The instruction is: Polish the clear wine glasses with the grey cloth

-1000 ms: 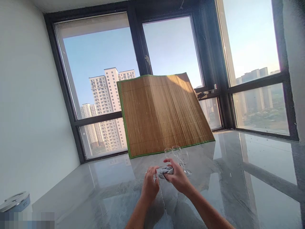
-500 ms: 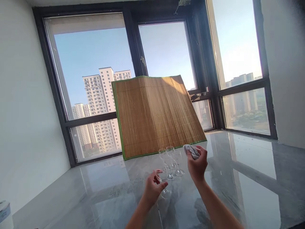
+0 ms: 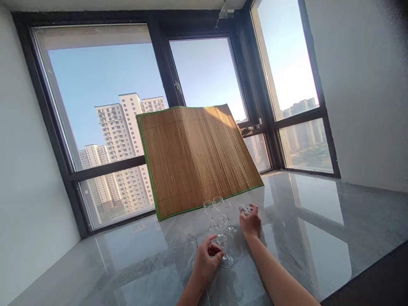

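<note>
Several clear wine glasses (image 3: 219, 212) stand close together on the glossy grey marble counter (image 3: 318, 221). The nearest wine glass (image 3: 224, 248) stands upright, and my left hand (image 3: 206, 261) pinches its stem just above the foot. My right hand (image 3: 250, 222) rests palm down on the counter to the right of the glasses, closed over a small grey cloth (image 3: 245, 208) whose edge shows past the fingers.
A bamboo mat (image 3: 194, 157) with a green edge leans against the dark-framed windows (image 3: 165, 76) behind the glasses. White walls close in on the left and right. The counter's dark front edge (image 3: 376, 276) runs at lower right.
My right hand pulled the cloth out of the glass, swung right and came down on the counter. My left hand set the glass on the counter and still grips its stem.
</note>
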`<action>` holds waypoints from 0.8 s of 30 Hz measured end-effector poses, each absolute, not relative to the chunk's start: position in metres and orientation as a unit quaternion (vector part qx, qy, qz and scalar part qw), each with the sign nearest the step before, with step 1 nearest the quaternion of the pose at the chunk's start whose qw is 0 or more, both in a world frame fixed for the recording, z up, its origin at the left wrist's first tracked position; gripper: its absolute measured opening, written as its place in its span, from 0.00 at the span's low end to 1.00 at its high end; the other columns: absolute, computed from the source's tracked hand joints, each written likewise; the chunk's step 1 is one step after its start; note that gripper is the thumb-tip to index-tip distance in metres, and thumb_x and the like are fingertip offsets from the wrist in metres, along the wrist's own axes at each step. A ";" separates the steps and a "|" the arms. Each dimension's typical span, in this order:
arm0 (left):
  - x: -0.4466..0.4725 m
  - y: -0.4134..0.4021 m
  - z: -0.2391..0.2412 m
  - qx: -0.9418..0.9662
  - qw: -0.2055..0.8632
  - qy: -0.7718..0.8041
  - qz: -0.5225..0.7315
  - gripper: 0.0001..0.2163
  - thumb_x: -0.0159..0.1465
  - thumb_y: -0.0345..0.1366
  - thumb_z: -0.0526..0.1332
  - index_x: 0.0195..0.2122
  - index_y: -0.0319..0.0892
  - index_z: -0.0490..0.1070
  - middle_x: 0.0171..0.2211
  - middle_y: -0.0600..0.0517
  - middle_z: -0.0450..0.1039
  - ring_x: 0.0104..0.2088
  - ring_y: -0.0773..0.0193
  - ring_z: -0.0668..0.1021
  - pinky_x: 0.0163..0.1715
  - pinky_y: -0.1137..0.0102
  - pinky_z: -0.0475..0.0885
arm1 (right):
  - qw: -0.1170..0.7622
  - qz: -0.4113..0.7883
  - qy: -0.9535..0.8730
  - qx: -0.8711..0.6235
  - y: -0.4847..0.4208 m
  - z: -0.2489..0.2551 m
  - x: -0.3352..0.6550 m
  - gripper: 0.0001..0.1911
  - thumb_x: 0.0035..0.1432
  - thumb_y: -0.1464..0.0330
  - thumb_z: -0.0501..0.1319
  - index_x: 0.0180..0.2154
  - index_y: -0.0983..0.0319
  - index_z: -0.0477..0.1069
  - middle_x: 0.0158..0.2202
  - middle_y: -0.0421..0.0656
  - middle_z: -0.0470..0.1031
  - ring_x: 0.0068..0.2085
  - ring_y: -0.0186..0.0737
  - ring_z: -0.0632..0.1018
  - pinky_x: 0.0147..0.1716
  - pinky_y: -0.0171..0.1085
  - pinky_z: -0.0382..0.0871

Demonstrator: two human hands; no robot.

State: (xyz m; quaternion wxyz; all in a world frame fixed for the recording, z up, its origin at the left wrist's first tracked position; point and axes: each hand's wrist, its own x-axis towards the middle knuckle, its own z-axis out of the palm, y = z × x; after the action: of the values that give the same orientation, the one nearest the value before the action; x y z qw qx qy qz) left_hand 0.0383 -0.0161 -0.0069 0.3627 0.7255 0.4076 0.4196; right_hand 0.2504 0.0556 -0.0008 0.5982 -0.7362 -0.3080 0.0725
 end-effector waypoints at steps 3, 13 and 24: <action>0.036 -0.022 -0.004 0.729 0.367 0.402 0.415 0.21 0.56 0.34 0.63 0.52 0.42 0.67 0.38 0.48 0.78 0.40 0.58 0.79 0.44 0.64 0.72 | 0.580 0.100 -0.289 -0.755 0.057 -0.002 0.256 0.22 0.59 0.62 0.52 0.54 0.60 0.60 0.45 0.52 0.75 0.43 0.50 0.77 0.36 0.39 0.65; 0.028 -0.040 -0.002 0.856 0.231 0.322 0.332 0.14 0.58 0.36 0.63 0.46 0.48 0.76 0.58 0.46 0.66 0.59 0.54 0.68 0.60 0.57 0.62 | 0.565 0.142 -0.280 -0.763 0.062 0.001 0.257 0.21 0.58 0.61 0.53 0.53 0.58 0.62 0.41 0.51 0.76 0.42 0.51 0.78 0.38 0.43 0.66; -0.003 -0.013 -0.001 0.820 0.171 0.450 0.310 0.21 0.58 0.40 0.62 0.53 0.45 0.74 0.58 0.43 0.68 0.59 0.49 0.68 0.61 0.52 0.60 | 0.559 0.161 -0.273 -0.766 0.065 0.002 0.258 0.22 0.58 0.61 0.54 0.53 0.58 0.62 0.43 0.50 0.76 0.43 0.51 0.78 0.39 0.43 0.66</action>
State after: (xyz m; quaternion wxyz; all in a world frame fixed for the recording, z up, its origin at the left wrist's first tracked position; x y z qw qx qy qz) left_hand -0.0031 -0.0133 -0.0011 0.1708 0.8200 0.4496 0.3104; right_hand 0.2583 0.0646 0.0019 0.5588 -0.7663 -0.2732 0.1611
